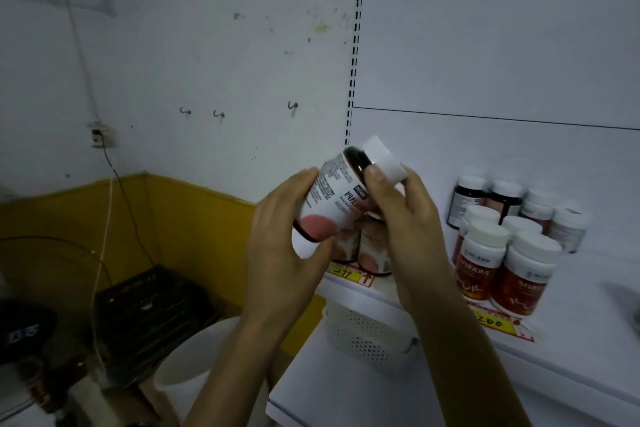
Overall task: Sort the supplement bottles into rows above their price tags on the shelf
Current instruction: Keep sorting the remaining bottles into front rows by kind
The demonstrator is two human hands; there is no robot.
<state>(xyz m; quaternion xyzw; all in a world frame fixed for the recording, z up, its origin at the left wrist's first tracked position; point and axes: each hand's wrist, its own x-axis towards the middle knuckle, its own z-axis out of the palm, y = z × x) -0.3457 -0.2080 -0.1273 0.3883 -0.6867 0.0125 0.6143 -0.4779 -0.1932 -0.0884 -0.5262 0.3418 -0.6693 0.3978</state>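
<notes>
A dark supplement bottle (334, 196) with a white label, a pink spot and a white cap is tilted in the air in front of the shelf (571, 354). My left hand (287, 239) grips its lower body. My right hand (405, 218) holds it near the cap, thumb on the neck. Behind my hands two similar pink-label bottles (372, 246) stand above a yellow price tag (349, 276). To the right, several red-label bottles (512, 267) with white caps stand above another yellow price tag (491, 322). Dark bottles (485, 198) stand behind them.
A white perforated basket (363, 333) sits on the lower shelf under my right forearm. Left of the shelving are a dark crate (152, 312), a white bucket (194, 357), a fan (38, 288) and a hanging cable. The wall behind carries small hooks.
</notes>
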